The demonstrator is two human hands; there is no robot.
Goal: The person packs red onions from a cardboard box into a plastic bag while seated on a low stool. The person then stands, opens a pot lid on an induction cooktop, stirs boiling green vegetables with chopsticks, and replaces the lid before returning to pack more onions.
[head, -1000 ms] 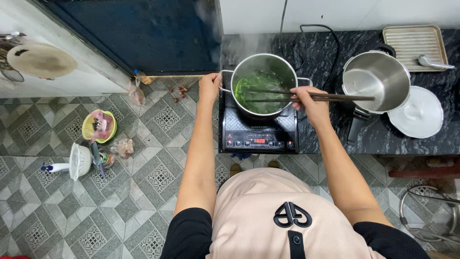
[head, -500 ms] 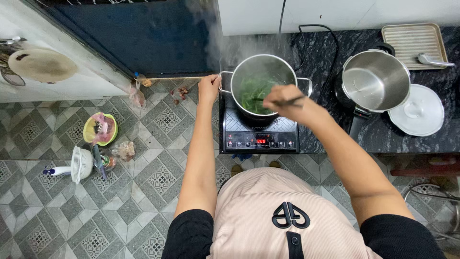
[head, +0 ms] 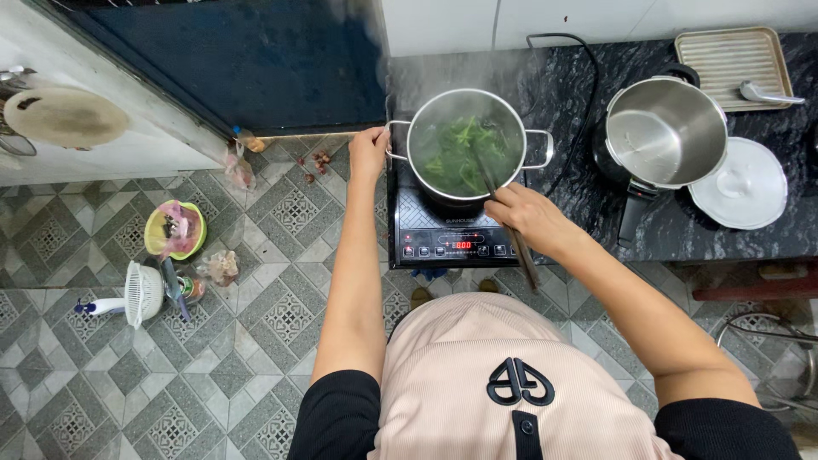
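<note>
The steel pot (head: pixel 466 146) of green leaves (head: pixel 460 158) stands on a black induction cooker (head: pixel 426 238) at the left end of the dark counter (head: pixel 579 111), steam rising off it toward 12 o'clock. The left hand (head: pixel 369 153) sits at the pot's 9 o'clock, its fingers closed on the left side handle (head: pixel 394 140). The right hand (head: pixel 528 220) lies at the pot's 5 o'clock, just over the cooker's front edge, fingers curled around a pair of dark chopsticks (head: pixel 503 213). The sticks run from about 11 o'clock, tips down among the greens, to 5 o'clock, where the ends stick out past the wrist. The pot's right side handle (head: pixel 540 149) at 3 o'clock is free.

At 3 o'clock from the cooker, apart from it, a second steel pot (head: pixel 665 132) stands empty on the counter, with a white lid (head: pixel 738 183) lying touching its rim at 4 o'clock. A beige ridged tray (head: pixel 731 58) lies at that pot's 1 o'clock, with a spoon (head: pixel 767 94) at its lower right corner.

On the tiled floor (head: pixel 256 341), well away at the cooker's 9 o'clock, sits a green bowl (head: pixel 174 230), with a small white strainer (head: pixel 141 294) at its 6 o'clock.
</note>
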